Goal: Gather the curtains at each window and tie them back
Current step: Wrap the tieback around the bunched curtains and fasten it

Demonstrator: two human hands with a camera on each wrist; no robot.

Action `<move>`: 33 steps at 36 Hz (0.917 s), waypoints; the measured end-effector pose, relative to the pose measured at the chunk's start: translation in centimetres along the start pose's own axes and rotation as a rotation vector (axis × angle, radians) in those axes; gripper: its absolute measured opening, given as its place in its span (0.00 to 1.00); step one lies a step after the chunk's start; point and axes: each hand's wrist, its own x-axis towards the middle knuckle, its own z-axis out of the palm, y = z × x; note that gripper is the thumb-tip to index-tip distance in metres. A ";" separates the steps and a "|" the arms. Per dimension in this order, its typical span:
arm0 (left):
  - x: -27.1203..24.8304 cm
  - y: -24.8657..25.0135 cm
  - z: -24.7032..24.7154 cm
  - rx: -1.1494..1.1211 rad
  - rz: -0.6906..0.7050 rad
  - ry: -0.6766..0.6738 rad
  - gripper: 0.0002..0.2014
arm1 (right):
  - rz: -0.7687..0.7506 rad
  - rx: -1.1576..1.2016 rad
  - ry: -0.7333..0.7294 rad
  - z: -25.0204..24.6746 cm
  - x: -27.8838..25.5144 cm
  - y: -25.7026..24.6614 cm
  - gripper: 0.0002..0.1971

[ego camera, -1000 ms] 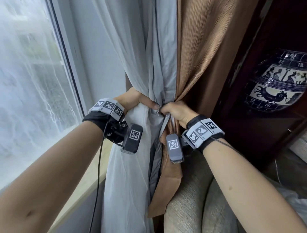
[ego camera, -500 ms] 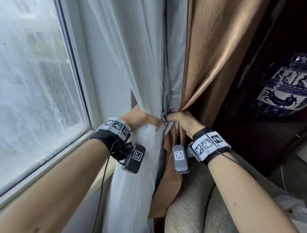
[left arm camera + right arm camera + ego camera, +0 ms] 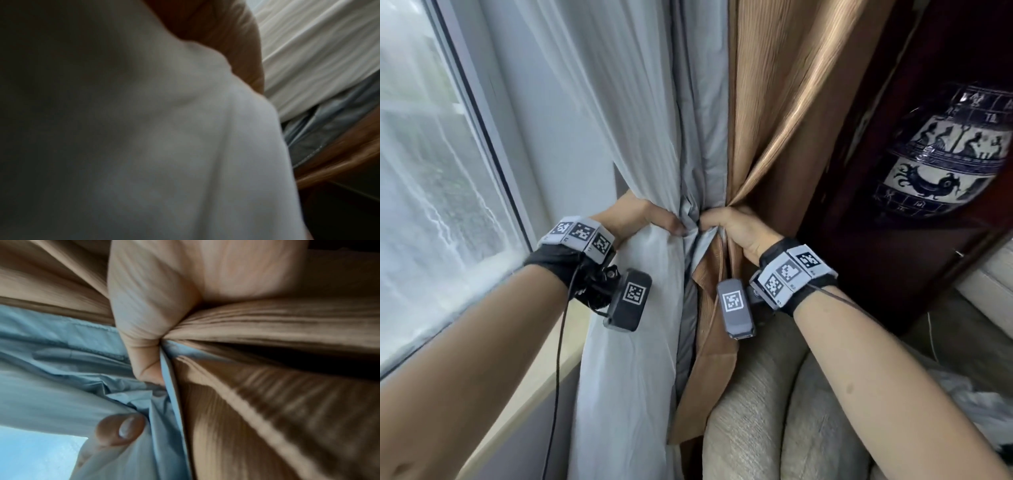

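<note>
Comparing with half a second back, I see my left hand (image 3: 640,219) and right hand (image 3: 736,229) still clenched around the white curtain (image 3: 626,137) and brown curtain (image 3: 774,120), bunched beside the window (image 3: 431,171); only the view sits closer.

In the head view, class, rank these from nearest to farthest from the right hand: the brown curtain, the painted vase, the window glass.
1. Brown curtain: gripped in the right hand, touching it.
2. Painted vase: up to the right, in the dark cabinet.
3. Window glass: far left, beyond the left hand and the white curtain.
</note>
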 end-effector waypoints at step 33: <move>2.2 -0.2 1.0 -0.030 0.016 0.023 0.26 | -0.055 0.090 -0.123 -1.0 1.5 -0.2 0.19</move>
